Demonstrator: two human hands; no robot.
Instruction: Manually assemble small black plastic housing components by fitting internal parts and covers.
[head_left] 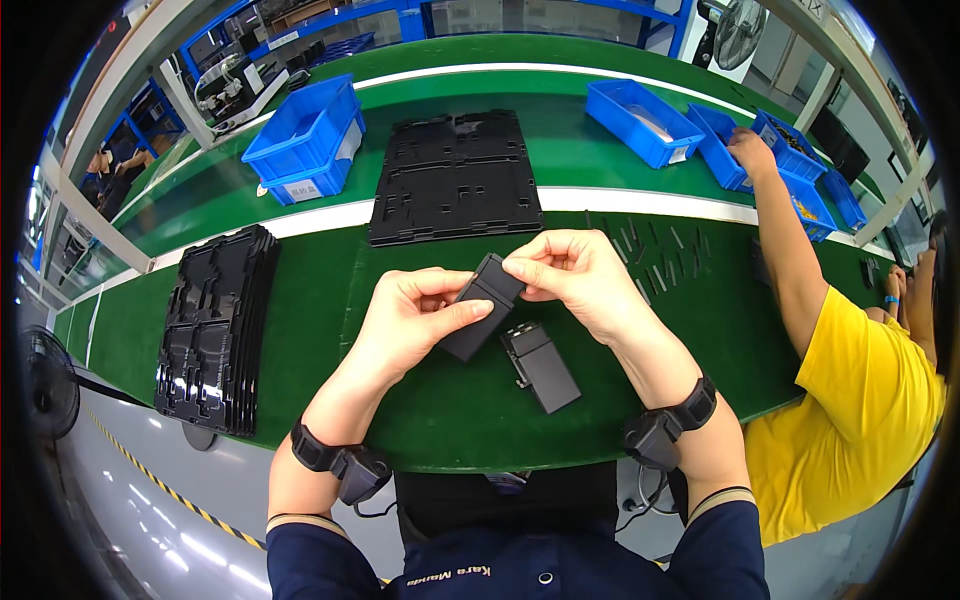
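Right up front, over the near part of a green table [420,430], both wrists wear black straps. Just past them, a black case [545,375] lies flat and slanted on the table, some small bits showing along its left side. Beside it and a little further up, the left hand [410,315] has its thumb and fingers clamped round a tilted black box [478,318]; the right hand [570,275] has thumb and index pinched on that box's upper right corner. Off to the left there's a stack of black trays [215,325]. Out right, a bunch of thin dark strips [660,255] lie scattered. Beyond the hands sits a wide black tray [455,185]. Farther back: stacked blue bins [300,145] on the left, a long blue bin [640,125] on the right, and a co-worker in a yellow shirt [850,400] with one hand at another blue container [715,150].
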